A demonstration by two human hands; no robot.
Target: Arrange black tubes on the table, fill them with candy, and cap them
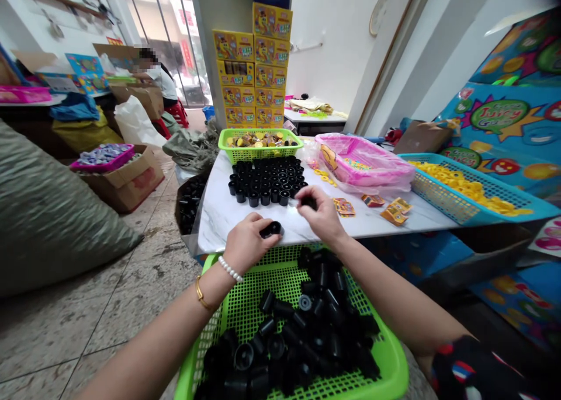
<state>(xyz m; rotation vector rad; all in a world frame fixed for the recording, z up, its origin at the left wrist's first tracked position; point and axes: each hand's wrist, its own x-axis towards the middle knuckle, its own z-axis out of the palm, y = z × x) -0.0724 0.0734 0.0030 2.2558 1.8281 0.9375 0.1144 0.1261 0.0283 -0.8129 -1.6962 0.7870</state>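
My left hand, with a pearl bracelet and a gold bangle at the wrist, is closed around a small black plastic cup at the table's front edge. Just right of the rows of black cups, my right hand curls its fingers around another black cup, partly hidden by them. Those rows stand upright and close together on the white marbled table. Below my hands, a green mesh basket holds a loose heap of black cups lying at all angles.
Behind the rows sits a green basket of gold-topped pieces. A pink basket in plastic and a blue basket of yellow pieces stand right, near small printed packets. A large sack lies left; a person sits beyond.
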